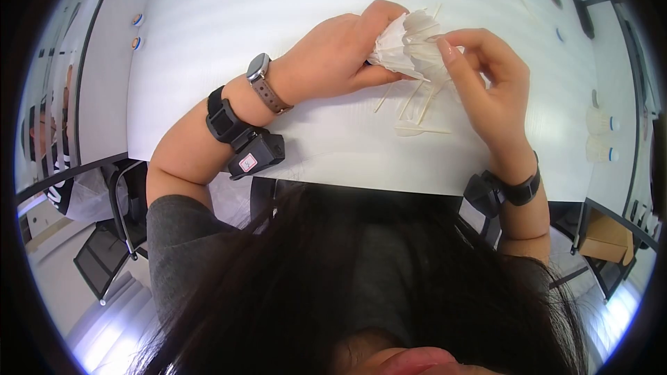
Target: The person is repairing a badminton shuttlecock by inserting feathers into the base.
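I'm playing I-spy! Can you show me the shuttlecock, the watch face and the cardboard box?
Shuttlecock (403, 45): head view, on its white feathers.
Watch face (258, 67): head view, on the middle of its dark glass.
Cardboard box (603, 236): head view, on its brown side.

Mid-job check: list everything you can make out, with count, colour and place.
held shuttlecock: one, white, between both hands
loose feathers: several, off-white, on table near hands
blue-banded shuttlecocks: two, white, right edge
round pieces: several, white and blue, left and far edges
table: one, white, centre
chair: at least one, black, lower left
cardboard box: one, brown, lower right
watch: one, silver, left wrist
strapped devices: two, black, forearms
left hand: one, bare, around held shuttlecock
right hand: one, bare, at its rim
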### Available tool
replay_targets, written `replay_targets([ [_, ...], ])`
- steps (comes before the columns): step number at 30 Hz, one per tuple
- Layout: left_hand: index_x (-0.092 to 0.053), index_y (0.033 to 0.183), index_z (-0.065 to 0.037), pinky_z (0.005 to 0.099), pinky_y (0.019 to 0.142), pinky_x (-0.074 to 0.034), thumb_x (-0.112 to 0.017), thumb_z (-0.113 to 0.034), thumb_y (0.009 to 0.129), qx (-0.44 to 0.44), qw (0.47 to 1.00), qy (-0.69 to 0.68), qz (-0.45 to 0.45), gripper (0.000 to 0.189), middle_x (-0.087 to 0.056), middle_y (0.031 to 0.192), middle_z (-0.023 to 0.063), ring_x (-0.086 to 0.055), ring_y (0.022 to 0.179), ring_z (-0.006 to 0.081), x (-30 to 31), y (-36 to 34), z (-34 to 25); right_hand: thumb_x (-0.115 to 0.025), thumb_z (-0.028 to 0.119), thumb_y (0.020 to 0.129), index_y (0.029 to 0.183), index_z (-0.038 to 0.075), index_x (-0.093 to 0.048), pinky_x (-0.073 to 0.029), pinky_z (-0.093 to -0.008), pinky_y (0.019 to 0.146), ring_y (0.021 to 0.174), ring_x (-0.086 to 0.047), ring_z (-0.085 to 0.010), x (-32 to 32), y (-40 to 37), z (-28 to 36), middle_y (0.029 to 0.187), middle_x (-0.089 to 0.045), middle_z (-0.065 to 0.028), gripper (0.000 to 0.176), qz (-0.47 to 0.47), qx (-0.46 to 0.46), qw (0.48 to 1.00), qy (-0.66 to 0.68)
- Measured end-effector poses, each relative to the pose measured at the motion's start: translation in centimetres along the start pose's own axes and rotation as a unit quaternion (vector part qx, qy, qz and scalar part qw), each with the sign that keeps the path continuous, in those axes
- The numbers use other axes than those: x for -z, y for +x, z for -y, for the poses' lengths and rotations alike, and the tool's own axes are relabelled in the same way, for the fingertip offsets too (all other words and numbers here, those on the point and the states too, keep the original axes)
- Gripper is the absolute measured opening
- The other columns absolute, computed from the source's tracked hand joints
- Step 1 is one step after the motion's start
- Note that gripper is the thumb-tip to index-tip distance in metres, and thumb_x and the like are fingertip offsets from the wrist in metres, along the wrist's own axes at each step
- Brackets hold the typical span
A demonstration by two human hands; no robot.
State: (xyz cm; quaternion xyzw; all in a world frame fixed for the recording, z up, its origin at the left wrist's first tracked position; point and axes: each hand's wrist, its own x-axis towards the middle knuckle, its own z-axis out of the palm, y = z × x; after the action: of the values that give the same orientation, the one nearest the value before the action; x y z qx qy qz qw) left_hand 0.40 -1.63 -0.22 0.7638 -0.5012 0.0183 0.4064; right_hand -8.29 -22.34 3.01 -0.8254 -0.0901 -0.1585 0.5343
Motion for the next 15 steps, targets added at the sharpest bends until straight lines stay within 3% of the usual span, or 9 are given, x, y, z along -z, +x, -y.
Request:
replay_targets([
  [15,-0.044,0.124,-0.003,0.0428,0.067,-0.051,-0.075,-0.033,0.084,-0.010,1.000,-0.002,-0.014,0.059,-0.067,0.087,0.0189,-0.066,0.078,0.0378,-0.16,0.01,0.24,-0.069,0.011,0.089,0.094,-0.001,-0.068,-0.026,-0.0213,0.051,0.053,-0.031,-0.0013,-0.05,-0.05,-0.22,0.057,-0.037,0.0095,0.012,0.021,-0.111,0.989,0.095],
])
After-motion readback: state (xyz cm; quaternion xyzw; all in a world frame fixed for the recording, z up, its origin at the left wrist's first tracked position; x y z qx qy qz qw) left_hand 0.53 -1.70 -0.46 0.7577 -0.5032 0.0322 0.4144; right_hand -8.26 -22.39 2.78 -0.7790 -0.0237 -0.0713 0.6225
